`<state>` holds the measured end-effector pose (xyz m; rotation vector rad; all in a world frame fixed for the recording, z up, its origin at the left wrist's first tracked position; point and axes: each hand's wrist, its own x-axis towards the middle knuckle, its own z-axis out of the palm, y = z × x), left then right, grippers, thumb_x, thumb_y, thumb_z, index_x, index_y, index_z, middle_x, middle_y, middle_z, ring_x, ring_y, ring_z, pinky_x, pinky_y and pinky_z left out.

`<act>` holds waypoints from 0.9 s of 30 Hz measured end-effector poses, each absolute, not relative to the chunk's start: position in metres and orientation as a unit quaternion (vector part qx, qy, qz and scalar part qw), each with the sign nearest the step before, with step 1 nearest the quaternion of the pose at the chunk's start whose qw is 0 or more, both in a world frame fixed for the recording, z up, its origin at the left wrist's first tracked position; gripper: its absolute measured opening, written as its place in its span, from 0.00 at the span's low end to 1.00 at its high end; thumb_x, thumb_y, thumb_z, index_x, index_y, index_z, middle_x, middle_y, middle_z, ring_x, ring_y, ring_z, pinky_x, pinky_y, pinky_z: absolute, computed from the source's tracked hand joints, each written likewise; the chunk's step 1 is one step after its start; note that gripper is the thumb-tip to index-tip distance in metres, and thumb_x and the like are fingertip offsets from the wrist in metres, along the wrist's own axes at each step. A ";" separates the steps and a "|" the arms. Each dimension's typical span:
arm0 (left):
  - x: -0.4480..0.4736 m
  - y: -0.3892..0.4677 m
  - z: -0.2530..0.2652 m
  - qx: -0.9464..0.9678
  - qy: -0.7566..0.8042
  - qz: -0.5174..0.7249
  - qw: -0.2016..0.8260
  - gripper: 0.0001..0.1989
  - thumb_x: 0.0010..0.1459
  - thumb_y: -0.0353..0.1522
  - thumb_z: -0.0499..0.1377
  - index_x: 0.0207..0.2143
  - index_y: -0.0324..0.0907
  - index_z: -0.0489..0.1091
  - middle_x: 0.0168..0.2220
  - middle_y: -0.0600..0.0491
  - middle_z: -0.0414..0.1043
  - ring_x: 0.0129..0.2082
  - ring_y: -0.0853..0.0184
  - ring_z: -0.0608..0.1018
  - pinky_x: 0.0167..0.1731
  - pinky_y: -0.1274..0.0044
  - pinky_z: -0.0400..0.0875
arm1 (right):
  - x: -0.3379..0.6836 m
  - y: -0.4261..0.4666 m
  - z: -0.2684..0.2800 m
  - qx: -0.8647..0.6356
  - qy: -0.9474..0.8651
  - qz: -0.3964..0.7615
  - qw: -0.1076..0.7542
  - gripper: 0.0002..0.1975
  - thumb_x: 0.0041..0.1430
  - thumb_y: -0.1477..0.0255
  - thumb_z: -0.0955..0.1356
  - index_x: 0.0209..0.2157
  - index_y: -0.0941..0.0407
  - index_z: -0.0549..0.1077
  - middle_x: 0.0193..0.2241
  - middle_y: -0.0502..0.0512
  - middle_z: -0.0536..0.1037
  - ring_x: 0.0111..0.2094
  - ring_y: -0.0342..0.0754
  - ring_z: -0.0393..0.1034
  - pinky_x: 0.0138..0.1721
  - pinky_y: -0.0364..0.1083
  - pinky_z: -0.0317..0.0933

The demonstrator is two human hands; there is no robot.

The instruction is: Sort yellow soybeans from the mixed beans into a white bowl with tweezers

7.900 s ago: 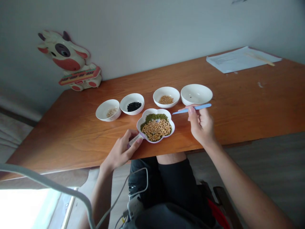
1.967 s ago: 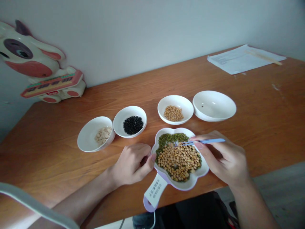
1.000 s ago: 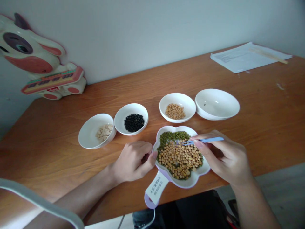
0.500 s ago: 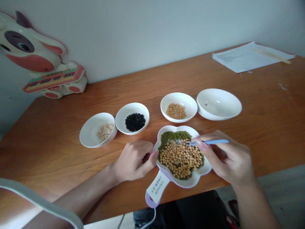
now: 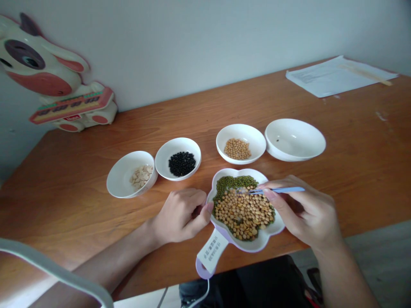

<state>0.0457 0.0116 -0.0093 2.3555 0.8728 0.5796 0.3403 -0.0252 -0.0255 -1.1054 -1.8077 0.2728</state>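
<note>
A white, purple-rimmed flower-shaped dish (image 5: 263,240) with a labelled handle lies near the table's front edge. It holds yellow soybeans (image 5: 244,209) and green mung beans (image 5: 236,182). My left hand (image 5: 183,214) grips the dish's left rim between thumb and curled fingers. In my right hand (image 5: 306,214) are slim blue tweezers (image 5: 285,190), pinched between thumb and fingers. Their tips reach into the beans near the border of yellow and green; whether a bean is between them I cannot make out.
Behind the dish stand white bowls: one with pale flat pieces (image 5: 141,176), one with black beans (image 5: 182,164), one with soybeans (image 5: 237,148), and one bowl (image 5: 295,139) with a tiny dark speck. A cow toy (image 5: 73,94) and paper sheets (image 5: 334,77) lie further back.
The blue tweezers have shifted very slightly to the left with my right hand. The left hand, dish and bowls look the same.
</note>
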 end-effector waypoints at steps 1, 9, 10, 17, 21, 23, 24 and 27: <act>0.046 0.012 -0.009 0.878 0.325 0.217 0.277 0.18 0.72 0.33 0.51 0.26 0.43 0.56 0.23 0.59 0.59 0.23 0.72 0.62 0.26 0.76 0.56 | 0.340 -0.025 -0.025 -0.454 -0.740 0.114 0.483 0.10 0.62 0.79 0.73 0.42 0.51 0.80 0.39 0.52 0.86 0.38 0.48 0.81 0.38 0.46 0.75; 0.046 0.012 -0.009 0.877 0.327 0.217 0.279 0.18 0.72 0.34 0.51 0.26 0.43 0.56 0.23 0.59 0.60 0.22 0.72 0.63 0.25 0.76 0.57 | 0.339 -0.025 -0.025 -0.457 -0.735 0.117 0.488 0.11 0.62 0.79 0.73 0.43 0.50 0.80 0.40 0.52 0.86 0.38 0.49 0.81 0.38 0.46 0.75; 0.046 0.012 -0.009 0.877 0.327 0.216 0.278 0.18 0.72 0.34 0.50 0.26 0.43 0.56 0.23 0.59 0.60 0.22 0.72 0.63 0.25 0.76 0.57 | 0.339 -0.025 -0.025 -0.457 -0.736 0.117 0.486 0.11 0.62 0.79 0.73 0.43 0.50 0.80 0.40 0.52 0.86 0.38 0.49 0.81 0.39 0.46 0.75; 0.046 0.012 -0.008 0.878 0.326 0.218 0.276 0.18 0.72 0.33 0.50 0.26 0.43 0.56 0.23 0.59 0.60 0.22 0.72 0.63 0.25 0.76 0.57 | 0.340 -0.024 -0.028 -0.451 -0.747 0.116 0.475 0.13 0.63 0.80 0.72 0.46 0.50 0.79 0.42 0.52 0.85 0.39 0.47 0.81 0.41 0.46 0.74; 0.046 0.012 -0.008 0.878 0.326 0.219 0.275 0.18 0.73 0.33 0.51 0.26 0.43 0.56 0.23 0.59 0.60 0.22 0.72 0.63 0.25 0.76 0.57 | 0.340 -0.025 -0.027 -0.450 -0.748 0.120 0.474 0.13 0.63 0.80 0.72 0.46 0.50 0.79 0.42 0.51 0.85 0.39 0.47 0.81 0.40 0.45 0.74; 0.046 0.011 -0.008 0.878 0.326 0.218 0.275 0.18 0.73 0.33 0.50 0.26 0.43 0.56 0.23 0.59 0.60 0.22 0.72 0.63 0.25 0.76 0.57 | 0.340 -0.025 -0.027 -0.453 -0.746 0.124 0.472 0.13 0.63 0.80 0.72 0.46 0.49 0.80 0.42 0.51 0.85 0.40 0.47 0.81 0.40 0.45 0.74; 0.046 0.011 -0.008 0.878 0.325 0.217 0.275 0.18 0.73 0.33 0.50 0.26 0.43 0.56 0.23 0.59 0.60 0.22 0.72 0.63 0.25 0.76 0.58 | 0.340 -0.025 -0.027 -0.455 -0.745 0.127 0.471 0.13 0.63 0.79 0.72 0.46 0.49 0.80 0.42 0.51 0.85 0.40 0.47 0.81 0.40 0.46 0.75; 0.046 0.011 -0.009 0.880 0.324 0.216 0.271 0.18 0.73 0.33 0.50 0.26 0.43 0.57 0.23 0.59 0.60 0.23 0.72 0.64 0.25 0.75 0.58 | 0.340 -0.024 -0.028 -0.458 -0.742 0.136 0.471 0.13 0.63 0.79 0.73 0.46 0.49 0.80 0.42 0.51 0.86 0.40 0.48 0.82 0.41 0.46 0.75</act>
